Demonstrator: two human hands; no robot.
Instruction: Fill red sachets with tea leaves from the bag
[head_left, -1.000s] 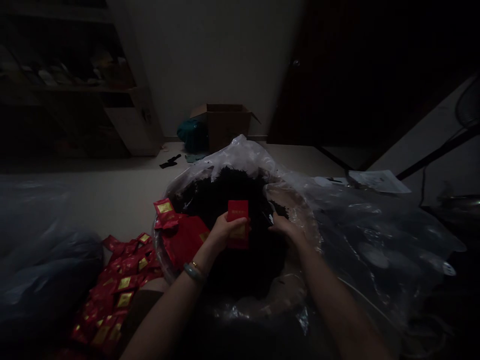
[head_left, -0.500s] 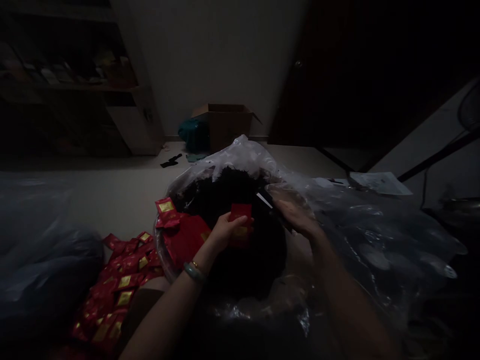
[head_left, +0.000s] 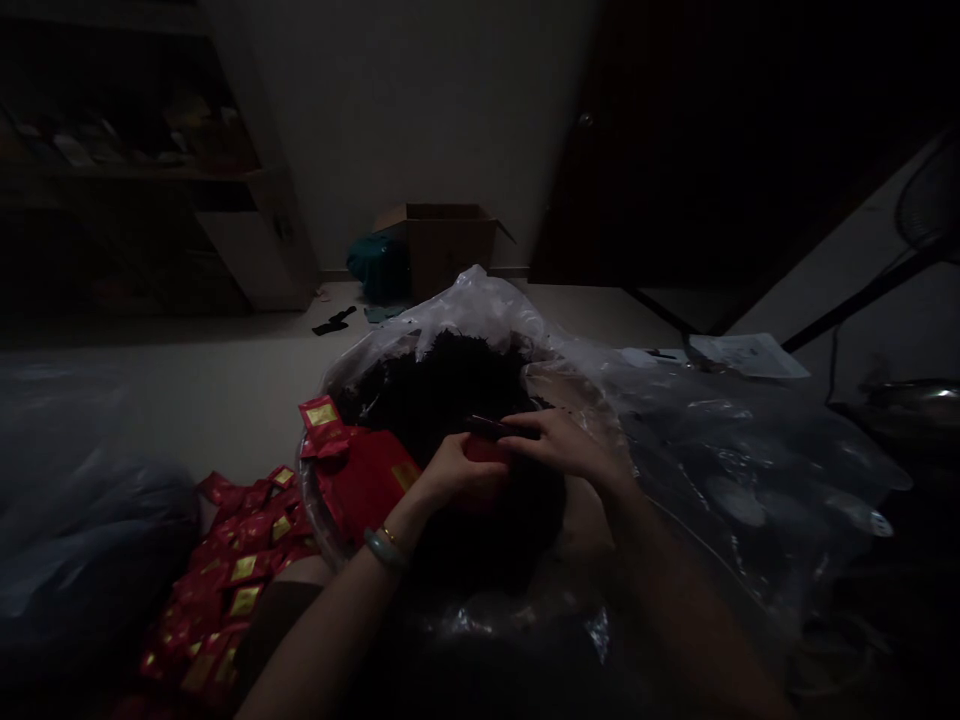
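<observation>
In the dim head view my left hand [head_left: 457,470], a bangle on its wrist, is closed on a small red packet [head_left: 484,487], mostly covered by fingers and shadow. My right hand [head_left: 559,440] grips a thin, dark, flat tool [head_left: 487,427], its edge over the packet's top; its full shape is hidden. Both hands are above a plastic-lined tub filled with dark, loose, leafy stuff [head_left: 465,365] resembling dry tea. Flat red packets [head_left: 367,480] lie inside the tub's left side, with a plumper gold-labelled packet [head_left: 322,413] at the rim.
Plump red packets [head_left: 244,570] are heaped left of the tub. Clear plastic bagging [head_left: 720,480] spreads to the right, and another large bag [head_left: 82,530] stands at left. Behind are a cardboard box [head_left: 450,250], a teal bag [head_left: 379,267] and a paper sheet [head_left: 750,355].
My right hand has moved left with the dark tool, from the tub's right side to the red packet's top. My left hand still holds the packet. The view has shifted slightly.
</observation>
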